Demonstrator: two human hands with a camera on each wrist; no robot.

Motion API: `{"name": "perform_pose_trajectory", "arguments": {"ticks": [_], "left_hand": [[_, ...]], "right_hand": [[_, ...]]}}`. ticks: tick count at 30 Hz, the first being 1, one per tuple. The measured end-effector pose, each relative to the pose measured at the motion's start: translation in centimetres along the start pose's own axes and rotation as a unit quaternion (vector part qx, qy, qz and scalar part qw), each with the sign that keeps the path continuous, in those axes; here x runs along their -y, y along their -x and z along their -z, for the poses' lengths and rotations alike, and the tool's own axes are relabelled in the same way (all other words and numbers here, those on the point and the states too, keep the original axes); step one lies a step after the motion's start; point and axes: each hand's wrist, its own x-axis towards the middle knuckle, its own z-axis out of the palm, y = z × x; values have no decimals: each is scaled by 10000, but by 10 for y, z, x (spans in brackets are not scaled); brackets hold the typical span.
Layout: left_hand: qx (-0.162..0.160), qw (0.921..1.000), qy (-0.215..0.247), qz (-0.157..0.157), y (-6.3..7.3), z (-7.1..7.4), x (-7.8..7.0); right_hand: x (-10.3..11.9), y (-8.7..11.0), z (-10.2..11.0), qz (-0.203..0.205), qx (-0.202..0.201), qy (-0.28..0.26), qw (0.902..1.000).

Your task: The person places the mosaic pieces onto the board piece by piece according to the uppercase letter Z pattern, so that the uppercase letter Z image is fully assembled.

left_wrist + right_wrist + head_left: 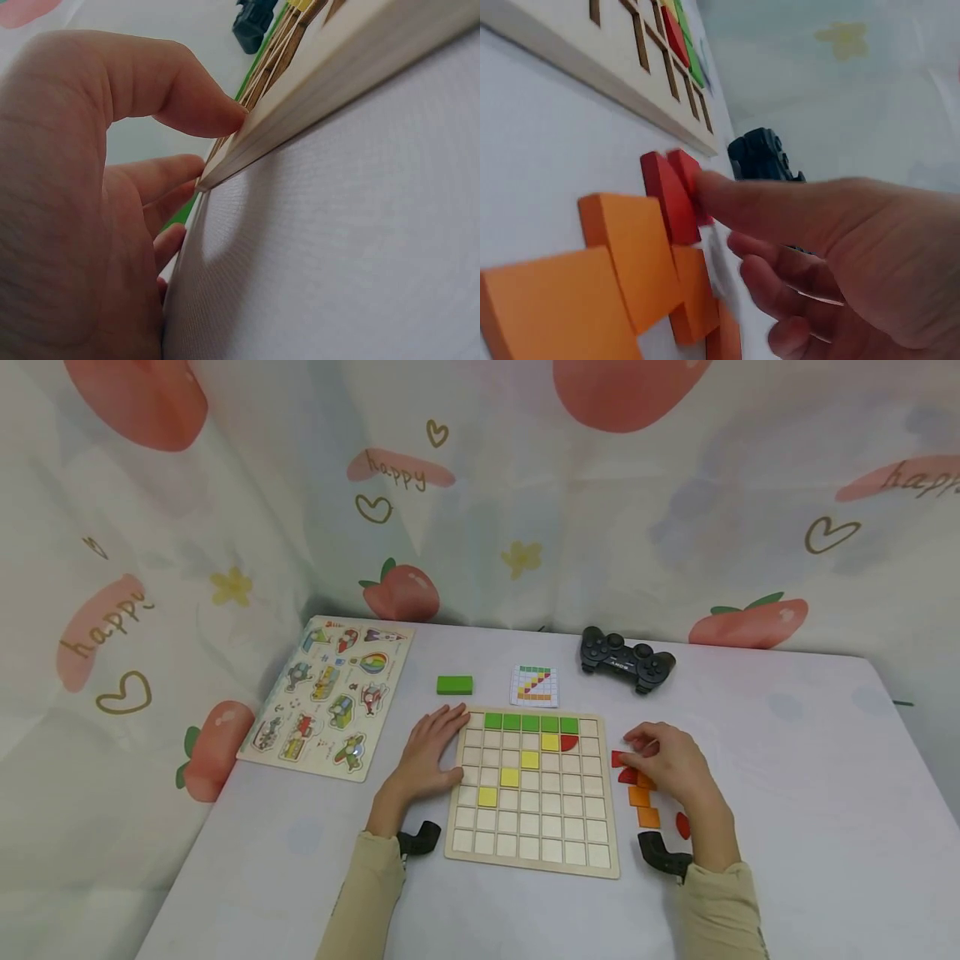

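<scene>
A wooden grid board (532, 852) lies flat, with several green squares along its far row, several yellow squares on a diagonal and a red rounded piece (569, 742). My left hand (426, 757) rests at the board's left side; its thumb touches the edge and its fingers reach the far left corner. To the right of the board, my right hand (672, 767) touches a red piece (684, 166) with its thumb tip. The other fingers are bent and apart from that piece. Beside it lie another red piece (669, 196) and several orange squares (634, 251).
Beyond the board are a green block (454, 685), a small pattern card (535, 686) and a black game controller (627, 660). A picture puzzle board (326, 697) lies at the left. One more red piece (682, 825) is by the right wrist. A printed curtain (480, 527) stands behind the table.
</scene>
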Motion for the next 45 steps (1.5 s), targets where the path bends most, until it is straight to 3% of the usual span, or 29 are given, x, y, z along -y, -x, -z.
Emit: {"name": "perform_pose_trajectory", "arguments": {"ticks": [5, 11, 18, 25, 35, 41, 45], "left_hand": [[7, 10000, -20, 33, 0, -1, 1], [6, 10000, 9, 23, -1, 0, 0], [-24, 10000, 1, -3, 0, -1, 1], [-81, 10000, 6, -37, 0, -1, 1], [-135, 9999, -13, -86, -1, -4, 3], [-88, 9999, -12, -46, -1, -2, 2], [-41, 10000, 16, -17, -1, -1, 1]], "right_hand": [[0, 2, 2, -238, -214, 124, 9994], [5, 0, -2, -112, -205, 270, 9994], [-1, 3, 4, -11, 150, -153, 9998], [-4, 2, 4, 278, 218, -397, 9986], [2, 0, -1, 216, 362, -599, 9973], [5, 0, -3, 184, 205, -451, 9986], [10, 1, -5, 432, -44, -346, 9985]]}}
